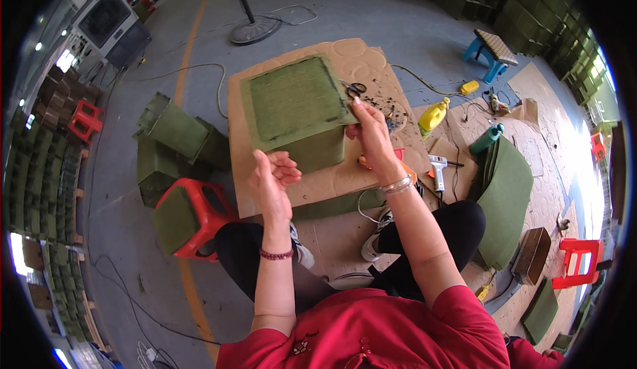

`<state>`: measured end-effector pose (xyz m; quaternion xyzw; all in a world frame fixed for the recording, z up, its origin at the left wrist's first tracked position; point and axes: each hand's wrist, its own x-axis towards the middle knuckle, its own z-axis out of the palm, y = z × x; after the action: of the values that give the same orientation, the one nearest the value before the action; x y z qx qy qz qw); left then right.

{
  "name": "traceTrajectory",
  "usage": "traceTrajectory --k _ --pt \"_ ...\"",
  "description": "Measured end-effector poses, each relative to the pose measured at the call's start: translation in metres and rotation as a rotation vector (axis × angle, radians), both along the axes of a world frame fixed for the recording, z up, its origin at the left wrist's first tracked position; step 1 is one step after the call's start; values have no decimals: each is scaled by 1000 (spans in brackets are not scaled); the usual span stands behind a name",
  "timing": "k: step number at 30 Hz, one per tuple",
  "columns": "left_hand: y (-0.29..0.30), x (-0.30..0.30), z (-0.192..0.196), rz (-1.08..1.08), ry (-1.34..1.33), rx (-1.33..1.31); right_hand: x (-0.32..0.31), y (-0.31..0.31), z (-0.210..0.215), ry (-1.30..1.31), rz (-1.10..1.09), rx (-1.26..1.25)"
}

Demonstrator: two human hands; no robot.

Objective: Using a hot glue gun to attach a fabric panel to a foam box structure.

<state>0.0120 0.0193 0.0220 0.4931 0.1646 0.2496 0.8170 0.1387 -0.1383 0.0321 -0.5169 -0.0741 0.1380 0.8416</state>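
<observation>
A green felt-like box (pixel 298 103) with a flat square top stands on a cardboard-covered work surface (pixel 249 196) in front of me. At its right corner, my right hand (pixel 373 133) grips the edge, thumb on top and fingers curled at the side. My left hand (pixel 273 176) is by the near left corner, its palm turned inward, thumb apart from half-bent fingers, holding nothing. Black-handled scissors (pixel 356 89) lie just beyond my right hand, with dark scraps (pixel 391 107) beside them. An orange-handled tool (pixel 363 161) is partly hidden behind my right wrist.
Right of the work surface are a yellow bottle (pixel 434 117), a white glue gun (pixel 438 172), a teal bottle (pixel 488 138) and stacked green sheets (pixel 505 196). A red stool (pixel 209 216) and green boxes (pixel 174 130) stand left. Cables (pixel 222 80) cross the floor.
</observation>
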Motion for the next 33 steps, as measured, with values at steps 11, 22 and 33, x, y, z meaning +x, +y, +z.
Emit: traceTrajectory --k 11,22,33 --pt "30 10 19 66 48 224 -3 4 -11 -78 19 -25" --pt "18 15 1 140 -127 23 -7 5 -18 -109 5 -12" --pt "23 8 6 53 -83 24 14 -8 11 -8 83 -195"
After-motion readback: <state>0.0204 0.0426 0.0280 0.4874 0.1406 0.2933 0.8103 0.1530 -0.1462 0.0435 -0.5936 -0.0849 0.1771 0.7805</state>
